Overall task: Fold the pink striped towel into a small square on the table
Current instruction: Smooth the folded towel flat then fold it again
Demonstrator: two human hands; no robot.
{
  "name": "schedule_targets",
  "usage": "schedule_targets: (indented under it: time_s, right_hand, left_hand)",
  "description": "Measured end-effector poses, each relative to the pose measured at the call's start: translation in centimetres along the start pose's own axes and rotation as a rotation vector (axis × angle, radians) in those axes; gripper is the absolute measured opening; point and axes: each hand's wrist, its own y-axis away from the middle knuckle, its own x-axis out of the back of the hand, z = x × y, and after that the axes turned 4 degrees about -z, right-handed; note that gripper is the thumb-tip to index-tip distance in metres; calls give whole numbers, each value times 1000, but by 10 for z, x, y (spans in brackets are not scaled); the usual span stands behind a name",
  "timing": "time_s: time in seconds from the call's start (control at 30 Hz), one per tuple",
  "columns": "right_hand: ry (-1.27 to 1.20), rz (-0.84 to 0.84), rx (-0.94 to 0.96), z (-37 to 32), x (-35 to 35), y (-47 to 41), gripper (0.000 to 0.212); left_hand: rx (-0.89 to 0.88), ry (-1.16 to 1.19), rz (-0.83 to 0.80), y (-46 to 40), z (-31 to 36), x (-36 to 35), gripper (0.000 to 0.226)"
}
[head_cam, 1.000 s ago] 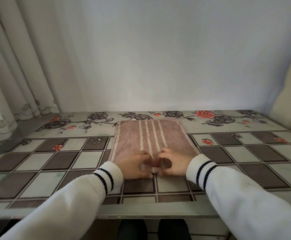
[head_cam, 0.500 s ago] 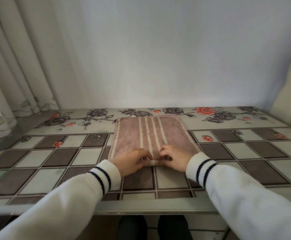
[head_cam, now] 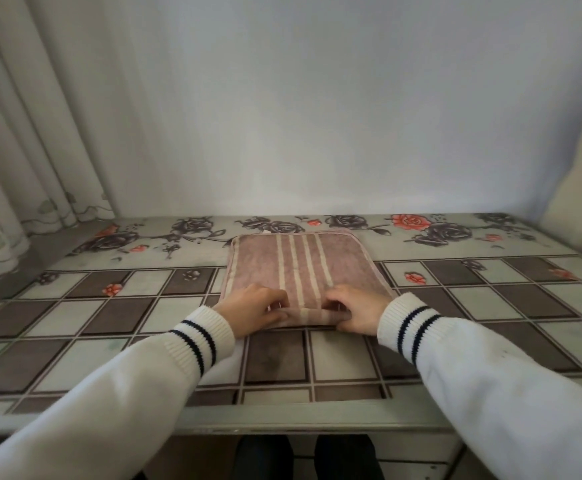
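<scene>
Curtain (head_cam: pixel 23 133) at far left. Left hand (head_cam: pixel 251 308) pinches towel (head_cam: pixel 303 268) near edge, fingers curled round lifted hem. Towel lies flat mid-surface (head_cam: pixel 109 317), striped side up, far edge by rose border. Right hand (head_cam: pixel 360 308) pinches same hem, just beside left. White sleeves, dark-striped cuffs.

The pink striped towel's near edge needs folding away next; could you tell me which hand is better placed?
Neither clearly: the left hand and right hand both pinch the towel at its lifted near edge, evenly spaced. Probably both together.
</scene>
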Motion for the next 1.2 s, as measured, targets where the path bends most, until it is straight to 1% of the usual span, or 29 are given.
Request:
schedule_targets:
  time_s: [0.1,0.17,0.2,0.23,0.3,0.43,0.5,0.57,0.6,0.7,0.77,0.83,1.0,1.2]
  right_hand:
    - [25,-20,-58,8,7,-3,21]
    - [57,-37,-86,11,13,-3,12]
    - [80,-45,-96,12,16,-3,12]
    - [90,-52,-108,13,18,-2,16]
    - [107,-47,-135,16,20,-5,19]
    - [119,-23,-176,22,26,-12,39]
    - [92,-11,-196,24,29,-16,38]
    - [62,5,-216,27,35,-20,24]
    - [38,20,-223,29,38,-22,20]
    - [4,84,-236,28,50,-27,34]
    - [12,111,-253,25,59,-27,46]
    - [11,138,-253,25,66,-30,52]
    - [0,190,-282,29,77,-45,54]
    - [-23,243,-302,34,92,-64,54]
  left_hand:
    - [9,-1,-63,-2,-3,6,26]
    - [25,-21,-135,-4,-7,12,30]
    - [42,-39,-174,-5,-10,16,32]
    - [59,-56,-209,-6,-12,19,33]
    - [83,-67,-243,-9,-16,24,31]
    - [132,-61,-154,-15,-18,32,29]
    - [159,-52,-116,-19,-19,36,31]
    - [182,-55,-89,-23,-23,41,32]
    - [187,-45,-74,-26,-25,43,32]
    - [166,-15,-50,-34,-34,51,27]
    - [154,-4,-59,-38,-39,58,28]
    - [150,2,-48,-43,-43,65,31]
    - [163,17,46,-61,-57,75,32]
    - [183,4,82,-82,-68,79,29]
